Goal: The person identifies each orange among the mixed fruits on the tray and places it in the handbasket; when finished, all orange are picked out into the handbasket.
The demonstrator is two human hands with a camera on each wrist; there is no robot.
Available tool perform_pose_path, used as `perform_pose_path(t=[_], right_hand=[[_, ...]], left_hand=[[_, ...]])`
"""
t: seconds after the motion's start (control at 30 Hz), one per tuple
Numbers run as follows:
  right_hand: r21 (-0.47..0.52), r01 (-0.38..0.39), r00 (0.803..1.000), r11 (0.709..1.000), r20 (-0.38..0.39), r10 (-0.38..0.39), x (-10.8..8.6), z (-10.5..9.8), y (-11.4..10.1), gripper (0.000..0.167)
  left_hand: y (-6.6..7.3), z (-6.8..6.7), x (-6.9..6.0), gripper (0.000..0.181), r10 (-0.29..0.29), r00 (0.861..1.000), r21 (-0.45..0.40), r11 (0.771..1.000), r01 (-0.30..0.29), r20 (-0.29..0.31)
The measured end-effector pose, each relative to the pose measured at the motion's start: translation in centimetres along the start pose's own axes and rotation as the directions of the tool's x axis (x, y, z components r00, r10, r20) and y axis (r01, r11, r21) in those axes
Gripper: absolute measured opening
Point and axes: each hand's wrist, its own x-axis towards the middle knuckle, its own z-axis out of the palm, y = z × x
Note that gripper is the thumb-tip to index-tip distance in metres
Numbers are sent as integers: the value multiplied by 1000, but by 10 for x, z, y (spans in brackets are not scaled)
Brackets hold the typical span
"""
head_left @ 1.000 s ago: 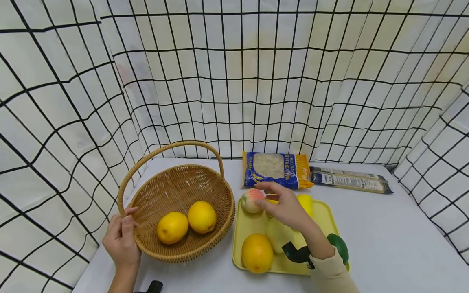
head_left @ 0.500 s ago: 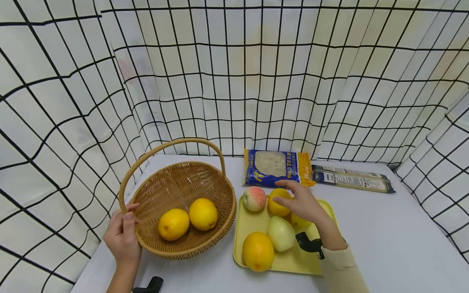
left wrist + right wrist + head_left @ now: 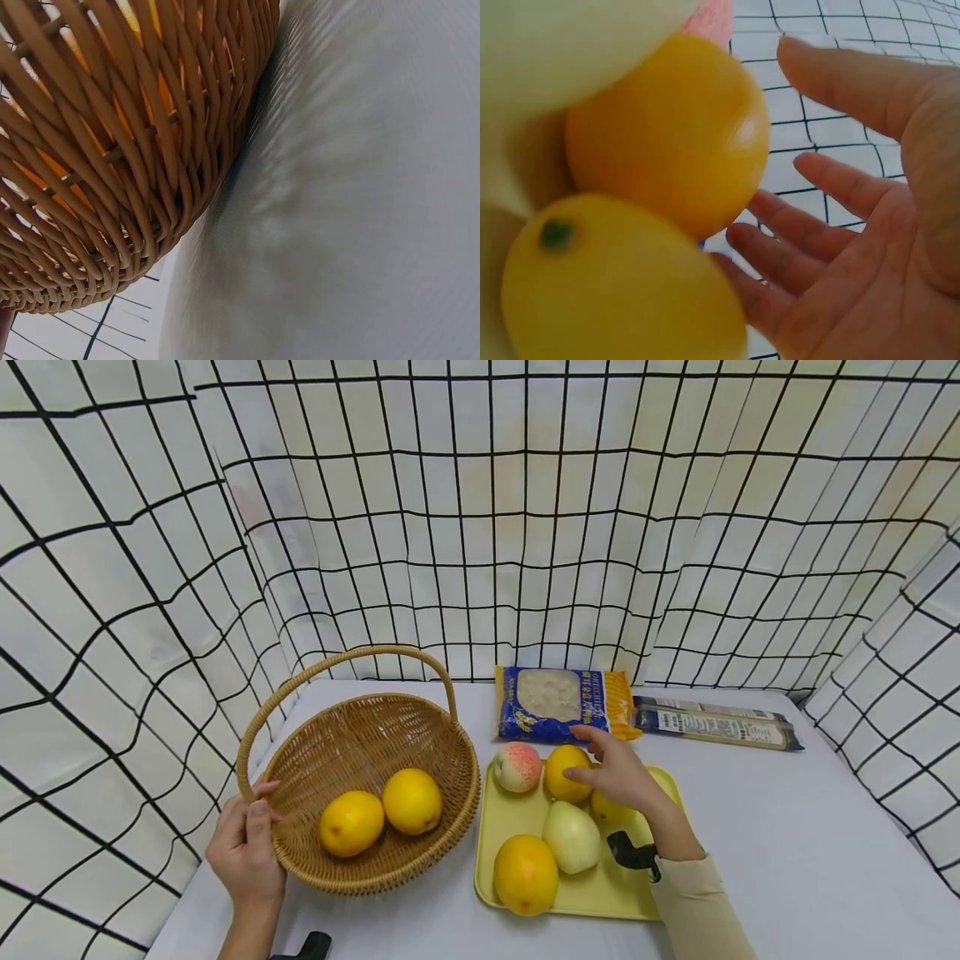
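Observation:
My left hand [image 3: 247,852] grips the left side of a wicker basket [image 3: 352,727], where its handle meets the rim. Inside the basket lie two yellow-orange fruits [image 3: 412,802]. My right hand [image 3: 622,777] is at an orange [image 3: 566,768] at the back of a yellow tray [image 3: 517,817]. In the right wrist view its fingers are spread beside the orange [image 3: 667,135]; contact is unclear. A yellow fruit [image 3: 622,285] with a green tip sits alongside, partly hidden by the hand in the head view. The tray also bears a peach [image 3: 517,767], a pale pear [image 3: 572,837] and a larger orange [image 3: 527,875].
Behind the tray lies a blue and yellow pasta bag [image 3: 551,693]. Long dark packets [image 3: 716,725] lie to its right. Black grid netting [image 3: 465,518] over white sheeting encloses the white table [image 3: 795,843] at the back and sides.
My right hand has moved right, from beside the peach to the orange, uncovering the pear and peach. A green item at the tray's right is now out of sight. The left hand stays put.

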Motion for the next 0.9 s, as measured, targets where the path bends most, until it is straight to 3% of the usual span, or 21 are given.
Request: perform_pose_path(t=[0.23,0.4,0.77,0.9], right_hand=[[31,32,998,999,60,-34,3,2,12,76],[-12,9,995,1000,103,-8,3,6,12,83],[-218,64,996,974,70,-50,4,17,12,85],[-233,41,999,972,42,-33,4,19,12,86]], left_hand=[[1,0,0,33,3,1000,3,1000,-3,3],[-1,1,0,33,6,1000,-23,1000,-7,-4],[-4,0,0,33,13,1000,-39,999,-13,-2],[-3,0,0,33,13,1000,-27,1000,-13,-3]])
